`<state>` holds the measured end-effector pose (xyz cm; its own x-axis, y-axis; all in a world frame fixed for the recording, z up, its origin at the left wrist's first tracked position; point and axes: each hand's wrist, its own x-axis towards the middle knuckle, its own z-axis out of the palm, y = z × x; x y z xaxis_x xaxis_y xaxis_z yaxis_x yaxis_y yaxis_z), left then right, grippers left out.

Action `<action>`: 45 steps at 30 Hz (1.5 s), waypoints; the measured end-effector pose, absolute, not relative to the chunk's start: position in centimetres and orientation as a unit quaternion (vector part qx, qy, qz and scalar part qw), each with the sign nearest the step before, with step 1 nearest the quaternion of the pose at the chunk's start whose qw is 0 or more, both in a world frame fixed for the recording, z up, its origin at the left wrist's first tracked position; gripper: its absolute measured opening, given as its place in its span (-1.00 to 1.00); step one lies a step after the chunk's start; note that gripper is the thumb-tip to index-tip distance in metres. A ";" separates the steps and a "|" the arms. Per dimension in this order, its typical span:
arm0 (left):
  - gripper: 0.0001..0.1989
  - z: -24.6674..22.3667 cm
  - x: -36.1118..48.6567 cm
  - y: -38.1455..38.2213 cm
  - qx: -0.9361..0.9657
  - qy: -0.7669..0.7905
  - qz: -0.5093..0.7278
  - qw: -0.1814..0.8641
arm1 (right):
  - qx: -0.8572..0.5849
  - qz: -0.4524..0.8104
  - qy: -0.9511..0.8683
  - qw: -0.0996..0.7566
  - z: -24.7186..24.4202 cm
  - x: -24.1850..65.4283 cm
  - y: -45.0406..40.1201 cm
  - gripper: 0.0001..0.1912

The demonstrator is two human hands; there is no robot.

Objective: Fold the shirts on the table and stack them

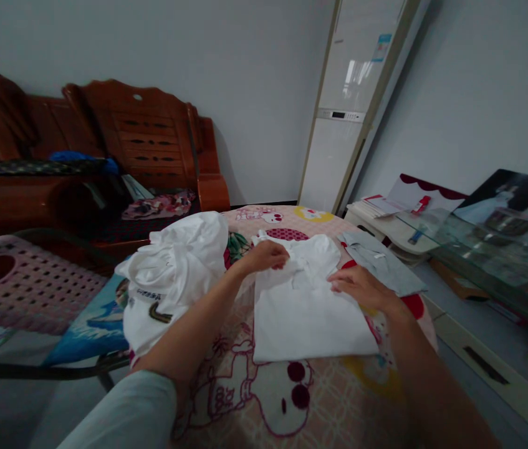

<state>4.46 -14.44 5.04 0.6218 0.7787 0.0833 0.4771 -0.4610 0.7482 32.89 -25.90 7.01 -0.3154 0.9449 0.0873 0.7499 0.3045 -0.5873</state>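
Note:
A white shirt lies folded into a rough rectangle on a round table, its upper part still bunched and wrinkled. At its upper left my left hand is closed, the fingers curled down on the fabric. My right hand is closed at the shirt's right side, thumb and fingers pinched at its edge. Left of my left arm sits a heap of white clothes with dark lettering. A folded grey garment rests beyond my right hand.
A patterned pink cover spreads over the table. Behind on the left stands a carved wooden sofa; a pink woven chair with a blue cushion is nearer. A tall air conditioner and a glass-topped cabinet stand right.

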 end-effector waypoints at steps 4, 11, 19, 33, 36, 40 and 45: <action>-0.74 3.8 3.7 -9.0 0.694 0.599 0.375 0.138 | -0.563 0.181 -0.752 0.290 5.6 31.0 -21.2 -0.72; -0.54 0.3 3.9 -4.5 0.619 0.704 0.328 0.116 | -0.673 0.022 -0.670 0.312 2.7 31.7 -13.2 -0.69; -0.81 -1.3 2.5 -2.1 0.656 0.704 0.229 0.146 | -0.764 -0.034 -0.631 0.132 0.2 33.5 -4.1 -0.60; -0.85 -0.4 2.6 -2.8 0.620 0.670 0.387 0.127 | -0.769 -0.042 -0.608 0.191 0.1 33.5 -2.1 -0.68; -0.83 -0.6 2.6 -3.1 0.612 0.696 0.359 0.107 | -0.774 -0.045 -0.598 0.201 0.0 32.7 -2.3 -0.65; -0.82 -1.2 2.6 -3.3 0.613 0.720 0.307 0.106 | -0.772 -0.035 -0.617 0.150 -0.5 31.7 -2.6 -0.61; -0.63 -1.0 1.8 -2.8 0.618 0.716 0.306 0.108 | -0.765 -0.054 -0.625 0.142 1.0 31.0 -4.0 -0.63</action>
<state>1.77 -2.78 -0.99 -0.2130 0.9510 0.2242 0.8190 0.0486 0.5718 31.01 -4.00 0.96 0.2118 0.9420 0.2603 0.9727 -0.1773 -0.1497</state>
